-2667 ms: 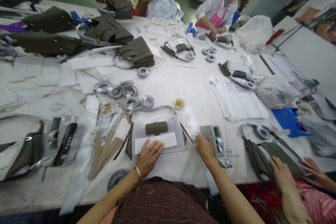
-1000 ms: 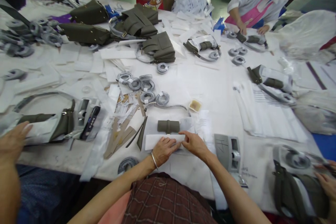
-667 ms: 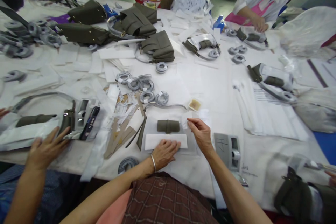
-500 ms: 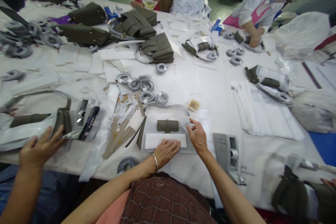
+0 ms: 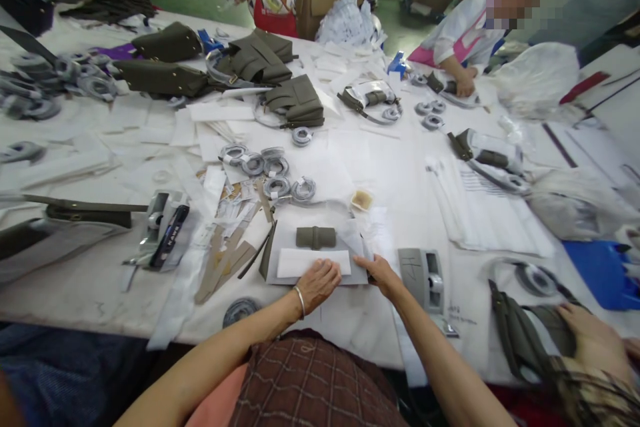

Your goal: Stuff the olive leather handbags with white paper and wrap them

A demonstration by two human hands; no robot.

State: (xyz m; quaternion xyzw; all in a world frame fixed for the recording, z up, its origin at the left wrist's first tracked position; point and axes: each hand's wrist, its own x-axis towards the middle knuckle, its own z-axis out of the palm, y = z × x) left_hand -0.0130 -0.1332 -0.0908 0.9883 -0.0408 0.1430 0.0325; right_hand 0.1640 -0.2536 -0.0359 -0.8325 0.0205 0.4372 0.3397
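My left hand lies flat, fingers spread, on the near edge of a grey sheet and touches a white paper strip on it. An olive leather roll lies on the sheet just beyond the strip. My right hand rests at the sheet's right near corner with the fingers curled at its edge; what they pinch, if anything, is hidden. A grey tape dispenser stands right of that hand.
Coiled grey straps and olive handbags fill the white table beyond. Cardboard strips and a second dispenser lie left. A co-worker's hand holds a bag at right. Other people work at the far side.
My right hand came back from the sheet's upper right to its near right corner. The hand at the left edge has gone, and a co-worker's hand now shows at the right.
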